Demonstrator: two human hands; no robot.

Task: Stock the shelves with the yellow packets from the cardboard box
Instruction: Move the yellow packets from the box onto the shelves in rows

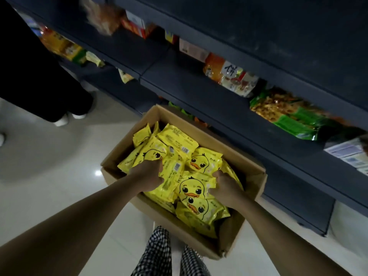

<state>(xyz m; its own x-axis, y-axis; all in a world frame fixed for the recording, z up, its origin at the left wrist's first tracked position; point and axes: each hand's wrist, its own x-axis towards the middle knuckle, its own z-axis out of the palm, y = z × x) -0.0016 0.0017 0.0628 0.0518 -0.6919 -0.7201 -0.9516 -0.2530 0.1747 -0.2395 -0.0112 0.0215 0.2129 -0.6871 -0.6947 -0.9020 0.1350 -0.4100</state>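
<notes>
An open cardboard box [253,176] sits on a pale tiled floor [49,176], its far edge right against dark shelves [199,90]. Both hands reach inside. The left hand [148,175] clutches yellow packets [191,162] near the box's left wall; the right hand [223,186] grasps packets near the right wall. Open floor spreads to the left, where another person's shoes [61,121] stand.

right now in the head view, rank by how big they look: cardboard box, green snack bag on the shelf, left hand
1. cardboard box
2. green snack bag
3. left hand
The bag sits farther from the camera, so its true size against the hand is less sure.
</notes>
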